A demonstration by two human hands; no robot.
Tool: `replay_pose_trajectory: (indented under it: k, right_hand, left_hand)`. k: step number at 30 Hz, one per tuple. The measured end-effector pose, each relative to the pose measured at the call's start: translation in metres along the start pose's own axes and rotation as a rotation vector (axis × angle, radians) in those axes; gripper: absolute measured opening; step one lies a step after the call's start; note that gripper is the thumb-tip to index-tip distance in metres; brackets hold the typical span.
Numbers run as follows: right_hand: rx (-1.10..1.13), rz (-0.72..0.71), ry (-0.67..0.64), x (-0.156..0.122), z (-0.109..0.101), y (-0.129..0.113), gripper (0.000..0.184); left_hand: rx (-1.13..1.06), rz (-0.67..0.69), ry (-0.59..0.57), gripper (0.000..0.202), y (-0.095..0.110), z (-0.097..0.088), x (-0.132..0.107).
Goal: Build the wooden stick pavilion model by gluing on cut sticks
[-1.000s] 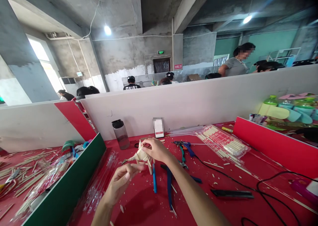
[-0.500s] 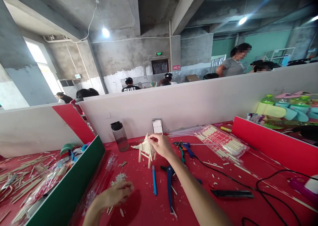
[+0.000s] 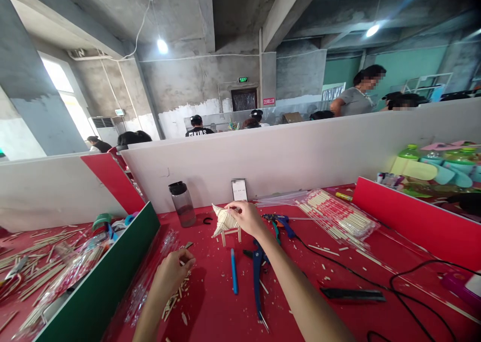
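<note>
A small model [image 3: 226,221] built of pale wooden sticks stands on stick legs on the red table. Its slatted roof has pointed corners. My right hand [image 3: 246,217] has its thumb and fingers closed on the roof's upper right side and covers part of it. To the lower left, my left hand [image 3: 175,271] is low over the table beside small stick scraps [image 3: 171,304]. Its fingers are loosely curled, with a gap to the thumb and nothing visible between them. A blue pen-like tool [image 3: 234,272] lies just in front of the model.
Blue-handled cutters [image 3: 257,282], a glue gun [image 3: 283,225] with a black cord and a black utility knife [image 3: 352,295] lie rightward. Bundled sticks [image 3: 334,214] are farther back. A water bottle [image 3: 183,205] stands back left. A green divider [image 3: 108,277] and white partition [image 3: 300,156] bound the space.
The model has turned under my right hand, so its roof corners face another way. My left hand has shifted slightly upward and curled. A small dark curved piece now shows beside the bottle.
</note>
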State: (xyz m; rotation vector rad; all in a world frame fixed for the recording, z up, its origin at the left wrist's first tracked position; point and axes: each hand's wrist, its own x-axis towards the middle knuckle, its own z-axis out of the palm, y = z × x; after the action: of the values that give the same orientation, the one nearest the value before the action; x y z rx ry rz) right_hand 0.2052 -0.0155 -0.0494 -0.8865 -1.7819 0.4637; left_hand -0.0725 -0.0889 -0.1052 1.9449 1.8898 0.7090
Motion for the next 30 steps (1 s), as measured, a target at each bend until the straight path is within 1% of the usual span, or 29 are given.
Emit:
replay_pose_trajectory:
  k: [2, 6, 8, 10, 13, 16, 17, 20, 22, 23, 24, 26, 28, 30]
  right_hand:
    - [0.0, 0.005, -0.028, 0.0, 0.008, 0.0, 0.018]
    - [0.02, 0.012, -0.053, -0.001, 0.022, 0.005, 0.019]
    - [0.036, 0.027, -0.06, -0.001, 0.024, 0.008, 0.023]
    - [0.049, 0.041, -0.067, 0.0, 0.021, 0.011, 0.025]
    - [0.056, 0.058, -0.065, 0.001, 0.011, 0.015, 0.027]
    - [0.059, 0.07, -0.052, 0.003, -0.005, 0.019, 0.026]
    - [0.061, 0.07, -0.051, 0.003, -0.011, 0.02, 0.026]
    - [0.058, 0.08, -0.052, 0.004, -0.03, 0.02, 0.024]
    - [0.049, 0.108, -0.057, 0.004, -0.044, 0.016, 0.023]
    - [0.044, 0.126, -0.071, 0.003, -0.051, 0.012, 0.023]
    - [0.043, 0.14, -0.09, 0.003, -0.059, 0.006, 0.022]
    - [0.061, 0.151, -0.185, 0.0, -0.07, -0.01, 0.024]
    - [0.104, 0.145, -0.342, -0.007, -0.076, -0.03, 0.025]
    - [0.097, 0.145, -0.524, -0.018, -0.072, -0.049, 0.023]
  left_hand:
    - [0.031, 0.025, -0.006, 0.019, 0.005, -0.001, -0.001]
    - [0.102, 0.018, -0.018, 0.025, 0.012, -0.001, -0.004]
    - [0.136, 0.022, -0.021, 0.026, 0.013, 0.0, -0.005]
    - [0.157, 0.021, -0.015, 0.026, 0.012, 0.001, -0.005]
    - [0.157, 0.005, 0.009, 0.021, 0.01, 0.0, -0.004]
    - [0.121, -0.021, 0.026, 0.014, 0.01, -0.006, -0.004]
    - [0.113, -0.036, 0.041, 0.015, 0.011, -0.009, -0.004]
    - [0.11, -0.064, 0.111, 0.032, 0.012, -0.016, -0.004]
    - [0.109, -0.032, 0.14, 0.036, 0.01, -0.018, -0.004]
    - [0.105, -0.008, 0.136, 0.035, 0.008, -0.017, -0.003]
    - [0.097, 0.012, 0.121, 0.032, 0.005, -0.016, -0.003]
    - [0.066, 0.046, 0.067, 0.024, 0.0, -0.013, -0.002]
    - [0.015, 0.078, -0.003, 0.018, -0.004, -0.01, -0.001]
    - [-0.049, 0.097, -0.048, 0.012, -0.003, -0.007, -0.001]
